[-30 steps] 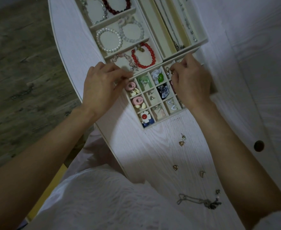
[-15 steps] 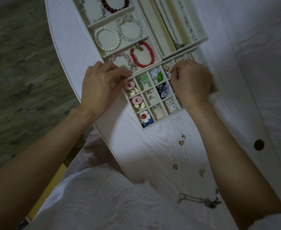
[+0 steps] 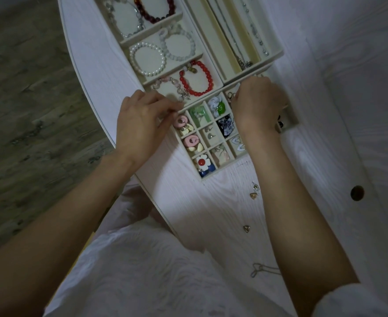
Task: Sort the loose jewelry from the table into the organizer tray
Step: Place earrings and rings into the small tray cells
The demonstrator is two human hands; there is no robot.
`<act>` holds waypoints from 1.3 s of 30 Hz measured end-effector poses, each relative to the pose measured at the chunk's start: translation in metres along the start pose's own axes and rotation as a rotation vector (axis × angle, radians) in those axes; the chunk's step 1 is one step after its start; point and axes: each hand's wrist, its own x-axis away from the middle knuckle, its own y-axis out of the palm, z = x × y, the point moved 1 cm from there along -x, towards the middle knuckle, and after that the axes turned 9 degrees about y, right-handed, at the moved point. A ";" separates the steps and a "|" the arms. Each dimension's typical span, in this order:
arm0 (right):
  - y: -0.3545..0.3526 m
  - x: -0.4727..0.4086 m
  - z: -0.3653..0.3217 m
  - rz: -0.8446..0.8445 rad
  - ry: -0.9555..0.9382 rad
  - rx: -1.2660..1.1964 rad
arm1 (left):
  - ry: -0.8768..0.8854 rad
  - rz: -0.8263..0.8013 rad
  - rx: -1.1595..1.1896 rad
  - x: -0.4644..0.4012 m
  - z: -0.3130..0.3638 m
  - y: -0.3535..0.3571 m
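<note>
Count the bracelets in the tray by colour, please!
Red: 2 (dark red bracelet, bright red bracelet)
White or clear: 3 (pearl bracelet, milky bracelet, clear bracelet)
Pink: 1 (pink bracelet)
Total: 6

Head view, steeply down, close over table (image 3: 211, 213)
</note>
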 end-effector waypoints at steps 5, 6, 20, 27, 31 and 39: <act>-0.001 0.003 -0.001 0.006 -0.020 0.017 | 0.007 -0.008 0.004 -0.001 -0.001 -0.002; -0.001 0.003 -0.001 0.006 -0.018 0.009 | 0.009 -0.009 -0.001 -0.001 -0.001 -0.002; 0.010 0.006 0.010 0.007 -0.037 -0.268 | 0.001 0.001 -0.010 0.001 0.001 -0.002; 0.007 0.019 0.028 0.035 -0.021 -0.353 | 0.002 0.000 -0.016 0.001 0.000 -0.002; 0.009 0.024 0.033 -0.002 -0.041 -0.334 | -0.003 -0.006 -0.018 0.001 0.001 -0.001; 0.009 0.023 0.030 -0.005 -0.090 -0.260 | 0.002 -0.007 -0.023 0.000 0.001 -0.001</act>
